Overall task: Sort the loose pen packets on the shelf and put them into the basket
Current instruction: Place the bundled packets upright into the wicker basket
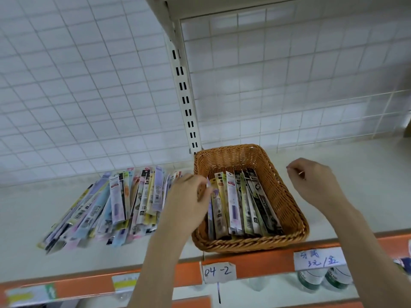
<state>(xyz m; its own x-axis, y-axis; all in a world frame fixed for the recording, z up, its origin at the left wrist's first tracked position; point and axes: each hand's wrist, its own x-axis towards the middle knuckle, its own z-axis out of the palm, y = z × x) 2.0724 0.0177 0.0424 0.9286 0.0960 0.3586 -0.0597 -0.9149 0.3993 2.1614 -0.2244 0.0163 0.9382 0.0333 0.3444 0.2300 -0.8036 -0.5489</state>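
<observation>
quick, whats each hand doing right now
Left hand: fingers curled on a pen packet at the basket's left edge.
Right hand: loosely curled, holding nothing, beside the basket.

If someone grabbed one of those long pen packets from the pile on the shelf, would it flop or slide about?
Probably slightly bendy: the loose pen packets are long, thin and flat. Their glossy wrapping suggests they slip over each other easily, as the fanned pile hints. Each likely weighs little; those in the basket lean on edge without sagging.

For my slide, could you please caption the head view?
Left hand slips a pen packet into the wicker basket; loose packets wait alongside.
</observation>
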